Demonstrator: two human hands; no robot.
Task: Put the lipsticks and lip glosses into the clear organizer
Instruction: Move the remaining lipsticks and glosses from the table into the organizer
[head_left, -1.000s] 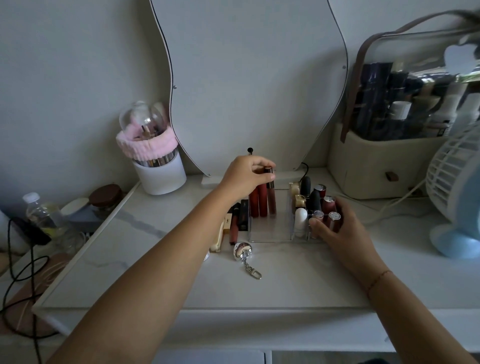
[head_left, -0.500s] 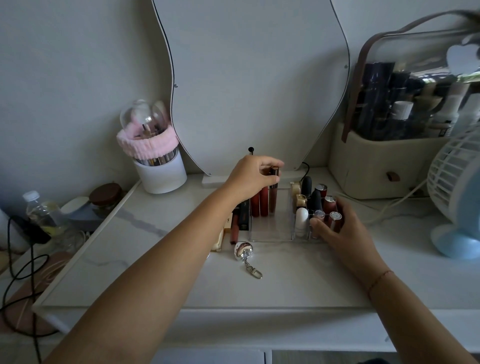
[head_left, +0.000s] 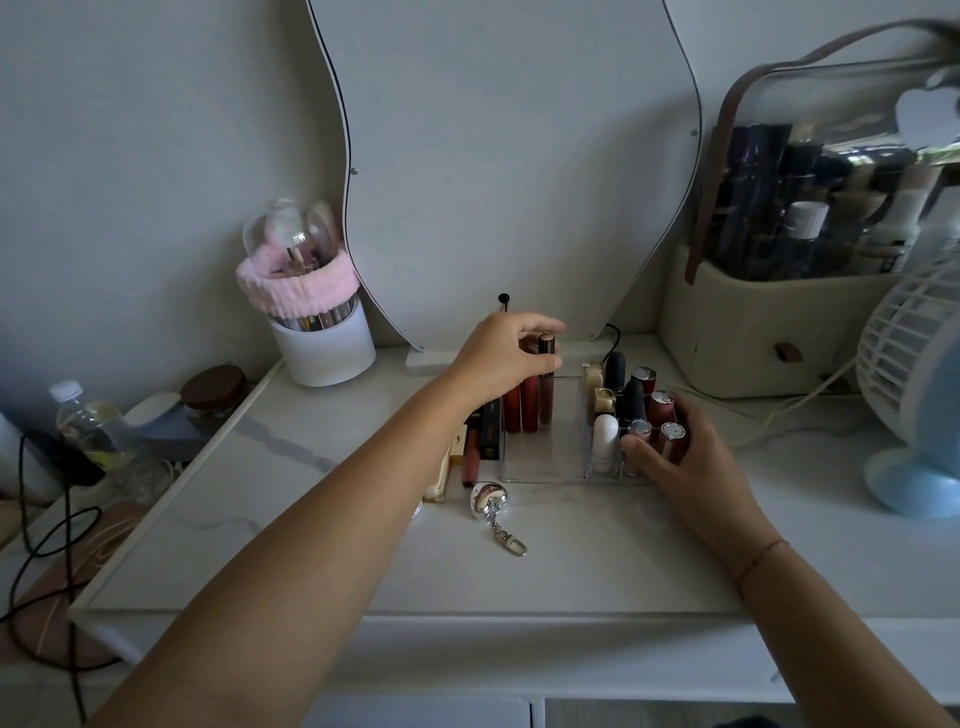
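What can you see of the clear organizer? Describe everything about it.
The organizer is a low, clear, plastic-looking tray standing flat on the white table before the mirror. Its wide left bay holds upright glosses at the back left. Small cells on the right hold standing lipsticks. The right hand holds its front right corner, and the left hand pinches a brown gloss inside it.

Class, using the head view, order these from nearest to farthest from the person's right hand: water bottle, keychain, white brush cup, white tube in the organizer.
1. white tube: in the organizer, beside the right hand.
2. keychain: tabletop, left of the hand.
3. white brush cup: back left.
4. water bottle: far left.
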